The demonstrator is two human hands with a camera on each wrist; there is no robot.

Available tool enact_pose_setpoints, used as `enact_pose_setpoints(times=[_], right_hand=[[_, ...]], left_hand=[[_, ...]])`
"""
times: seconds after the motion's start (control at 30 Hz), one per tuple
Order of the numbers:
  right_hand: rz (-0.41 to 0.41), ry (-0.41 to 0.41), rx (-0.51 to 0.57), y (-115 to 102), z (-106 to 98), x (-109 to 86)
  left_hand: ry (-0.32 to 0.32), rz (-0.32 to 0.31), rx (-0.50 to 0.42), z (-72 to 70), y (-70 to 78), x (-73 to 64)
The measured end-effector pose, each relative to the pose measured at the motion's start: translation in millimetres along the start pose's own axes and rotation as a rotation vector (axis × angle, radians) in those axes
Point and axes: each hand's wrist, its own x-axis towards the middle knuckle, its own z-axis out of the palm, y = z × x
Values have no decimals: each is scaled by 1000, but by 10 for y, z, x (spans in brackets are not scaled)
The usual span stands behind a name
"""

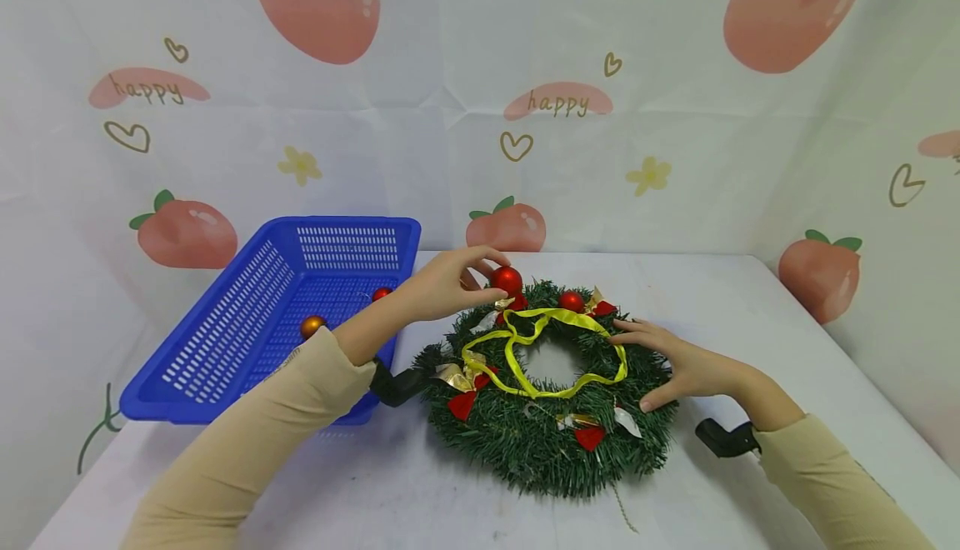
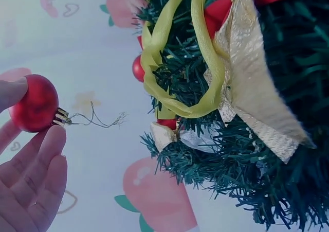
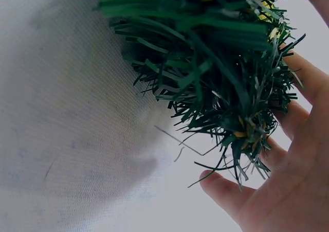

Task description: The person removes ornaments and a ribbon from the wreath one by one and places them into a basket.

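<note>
My left hand (image 1: pixel 447 285) pinches a red Christmas ball (image 2: pixel 35 104) between thumb and fingers, above the wreath's far left side. A thin string hangs from the ball's gold cap. The green wreath (image 1: pixel 517 454) lies flat on the table, with a yellow ribbon (image 1: pixel 551 394) looped on top around its central hole. Another red ball (image 1: pixel 572 301) sits at its far side, and several red and gold bows (image 1: pixel 462 377) dot the ring. With fingers spread, my right hand (image 1: pixel 693 367) rests against the wreath's right edge; some of its fingertips are hidden by the greenery in the right wrist view.
A blue plastic basket (image 1: pixel 142 404) stands at the left, holding an orange-gold ball (image 1: pixel 312 327) and a red ball (image 1: pixel 382 292). Behind the white table (image 1: pixel 420 500) hangs a white cloth (image 1: pixel 420 158) with peach prints. A loose string (image 1: pixel 624 508) trails from the wreath's front.
</note>
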Motion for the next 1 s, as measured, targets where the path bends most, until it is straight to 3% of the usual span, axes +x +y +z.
enact_pose_setpoints(times=[0.4, 1.0], right_hand=[[18, 2, 2, -15, 4, -1], [18, -9, 4, -17, -3, 12]], left_hand=[[15, -3, -40, -65, -18, -185], [98, -31, -43, -275, -36, -436]])
